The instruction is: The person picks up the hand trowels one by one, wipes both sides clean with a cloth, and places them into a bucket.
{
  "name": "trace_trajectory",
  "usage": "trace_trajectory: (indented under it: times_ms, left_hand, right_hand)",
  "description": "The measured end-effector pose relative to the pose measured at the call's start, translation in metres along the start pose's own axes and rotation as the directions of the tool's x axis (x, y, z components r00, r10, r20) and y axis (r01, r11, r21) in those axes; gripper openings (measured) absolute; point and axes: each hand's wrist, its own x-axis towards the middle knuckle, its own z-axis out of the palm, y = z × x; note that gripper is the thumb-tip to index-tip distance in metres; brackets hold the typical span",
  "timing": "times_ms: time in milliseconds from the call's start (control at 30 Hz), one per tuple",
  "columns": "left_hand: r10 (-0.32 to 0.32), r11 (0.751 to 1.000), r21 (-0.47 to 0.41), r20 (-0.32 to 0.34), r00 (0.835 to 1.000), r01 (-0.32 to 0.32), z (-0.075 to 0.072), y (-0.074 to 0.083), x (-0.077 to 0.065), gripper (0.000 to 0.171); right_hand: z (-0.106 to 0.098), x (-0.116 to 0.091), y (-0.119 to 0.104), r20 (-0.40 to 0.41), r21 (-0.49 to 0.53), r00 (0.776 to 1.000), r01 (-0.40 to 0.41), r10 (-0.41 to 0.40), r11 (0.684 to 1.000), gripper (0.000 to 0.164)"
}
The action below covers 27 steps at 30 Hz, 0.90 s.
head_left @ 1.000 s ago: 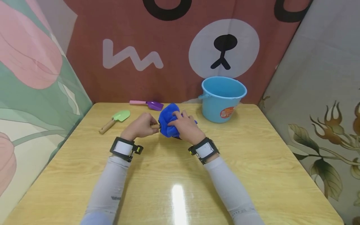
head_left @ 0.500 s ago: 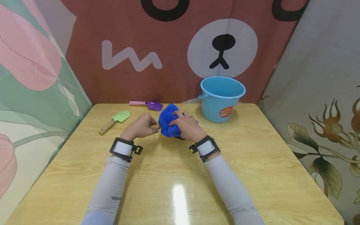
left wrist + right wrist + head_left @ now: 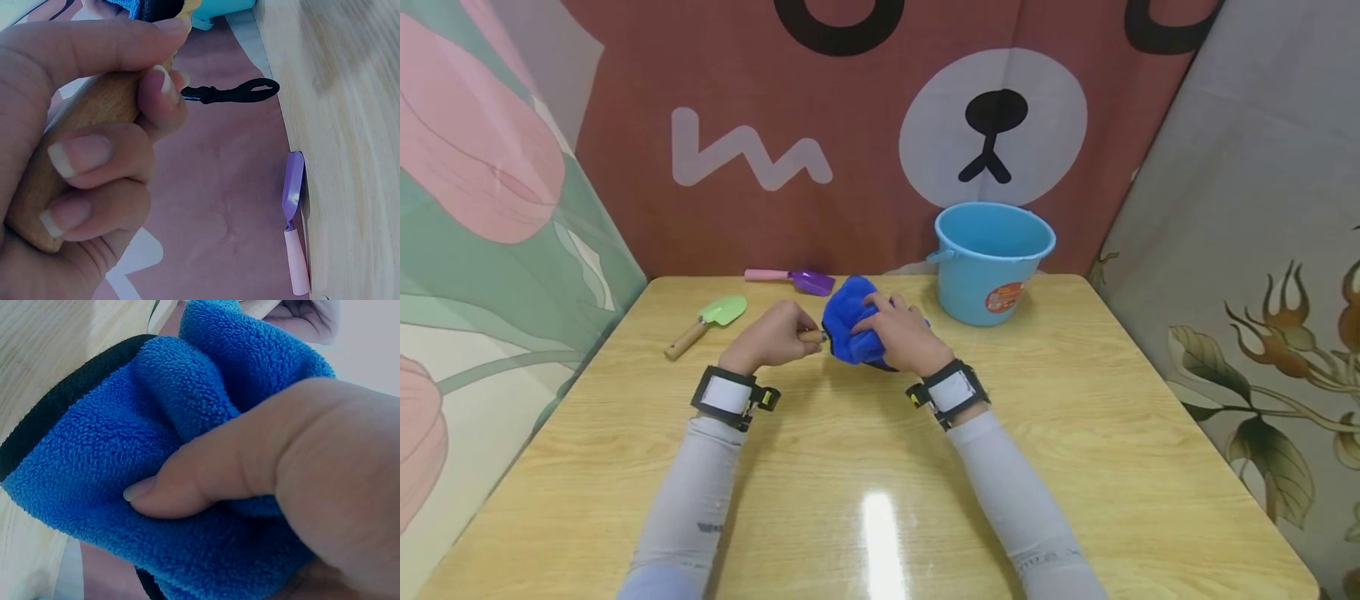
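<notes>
My left hand (image 3: 771, 337) grips the wooden handle (image 3: 103, 103) of a small tool, fingers curled round it. The tool's head is hidden by a fluffy blue towel (image 3: 847, 312) with black edging, so its kind cannot be told. On the right, my right hand (image 3: 908, 337) holds the bunched towel, its thumb (image 3: 181, 481) pressing into the folds in the right wrist view. A black hanging loop (image 3: 250, 92) sticks out from the towel in the left wrist view.
A green trowel (image 3: 724, 310) with a wooden handle lies at the left of the table (image 3: 805, 467). Behind my hands lies a purple scoop (image 3: 812, 282) with a pink handle. The light blue bucket (image 3: 976, 287) stands at the back right, near the curtain.
My right hand has shifted very slightly to the right on the towel. Both hands keep their hold, and the trowel, scoop and bucket stay in place.
</notes>
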Motion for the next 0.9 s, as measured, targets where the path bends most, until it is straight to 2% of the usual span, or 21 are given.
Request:
trace_trajectory:
  times_ms: [133,333,900]
  left_hand:
    - [0.016,1.0,0.005,-0.004,1.0,-0.016,-0.001,-0.001,0.001,0.014]
    - [0.005,1.0,0.007,-0.001,1.0,-0.005,-0.001,-0.003,0.002,0.006]
    - [0.003,1.0,-0.018,-0.03,1.0,-0.004,-0.001,-0.004,-0.001,0.009]
  right_hand:
    - [-0.001,0.0,0.001,-0.011,0.002,1.0,0.005,-0.005,1.0,0.051]
    - [-0.001,-0.002,0.004,-0.016,-0.003,1.0,-0.007,0.007,1.0,0.051]
    - [-0.005,-0.006,0.023,-0.016,0.053,1.0,-0.008,0.009,0.999,0.051]
